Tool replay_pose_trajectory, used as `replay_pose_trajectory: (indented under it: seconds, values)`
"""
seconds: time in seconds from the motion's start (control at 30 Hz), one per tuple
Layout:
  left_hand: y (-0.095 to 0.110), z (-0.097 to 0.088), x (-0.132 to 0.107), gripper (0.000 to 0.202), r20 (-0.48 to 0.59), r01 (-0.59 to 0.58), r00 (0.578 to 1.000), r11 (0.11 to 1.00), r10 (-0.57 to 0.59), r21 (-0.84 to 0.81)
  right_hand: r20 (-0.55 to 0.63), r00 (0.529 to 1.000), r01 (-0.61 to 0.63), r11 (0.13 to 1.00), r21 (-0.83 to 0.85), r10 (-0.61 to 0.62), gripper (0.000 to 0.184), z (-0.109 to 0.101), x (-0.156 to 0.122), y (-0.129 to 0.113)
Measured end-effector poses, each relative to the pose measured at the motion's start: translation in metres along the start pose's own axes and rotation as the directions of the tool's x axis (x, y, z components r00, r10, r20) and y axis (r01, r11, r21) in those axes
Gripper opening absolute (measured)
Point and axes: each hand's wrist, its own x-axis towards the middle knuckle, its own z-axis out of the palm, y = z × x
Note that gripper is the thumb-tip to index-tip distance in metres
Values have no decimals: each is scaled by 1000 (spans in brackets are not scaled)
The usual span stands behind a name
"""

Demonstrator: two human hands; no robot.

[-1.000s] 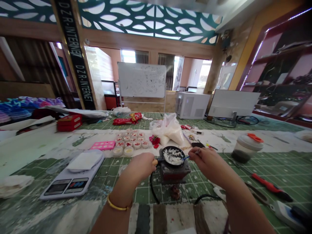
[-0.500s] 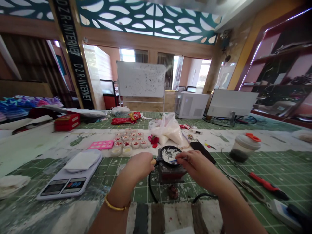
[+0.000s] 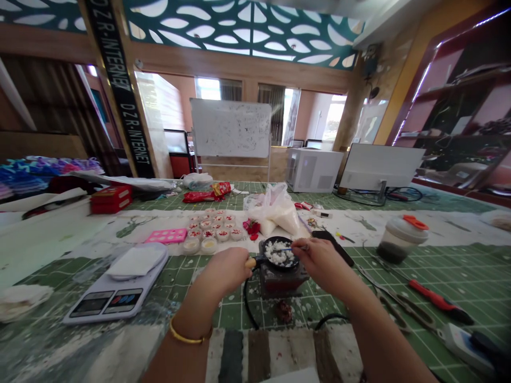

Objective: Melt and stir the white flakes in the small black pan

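A small black frying pan [image 3: 264, 266] sits on a compact heater with a red front [image 3: 281, 285]. White crumbly pieces [image 3: 279, 252] lie in the pan. My left hand [image 3: 229, 268] is closed round the pan's handle, whose wooden end [image 3: 250, 263] shows past the fingers. In my right hand [image 3: 319, 260] a thin blue stirring stick [image 3: 286, 249] is pinched, its tip among the white pieces. Behind the pan stands a clear plastic bag of white granules [image 3: 285, 219], beside a dark red flower [image 3: 251, 227].
Several small cups with red-flecked white filling [image 3: 207, 234] stand left of the pan, near a pink mould [image 3: 165, 235] and a kitchen scale [image 3: 115, 292]. On the right are a black phone [image 3: 332, 246], a lidded jar [image 3: 401, 239], scissors [image 3: 411, 308] and a red-handled tool [image 3: 439, 301].
My right hand has shifted slightly up and right with the stick, whose tip now points farther back in the pan. The white pieces are rearranged. My left hand stays on the handle.
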Motion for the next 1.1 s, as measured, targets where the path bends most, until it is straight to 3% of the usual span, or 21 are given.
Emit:
replay_pose_trajectory:
  seconds: [0.07,0.23,0.4,0.57,0.73,0.9,1.1]
  values:
    - [1,0,0,20,8,2,1000,1000,-2,1,-4,1000,-24,1000,1,24,29,-3,-1,2]
    - [2,-1,0,19,-3,-4,1000,1000,4,4,22,995,95,988,118,-98,29,-1,-2,-1]
    - [1,-1,-2,19,4,-4,1000,1000,4,0,-9,999,-47,999,-3,46,29,1,2,4]
    - [2,-1,-2,18,-2,8,1000,1000,-8,-3,39,994,93,988,124,-98,29,0,-2,0]
    - [2,-2,-2,19,6,-4,1000,1000,4,-14,10,1000,-7,1000,-7,7,29,0,-2,0]
    - [3,-4,-4,17,-2,13,1000,999,-13,-32,47,994,94,992,79,-98,29,0,-4,-1]
    - [1,-3,-3,16,-14,-1,1000,1000,0,-19,-23,992,-127,989,-80,125,32,0,5,8]
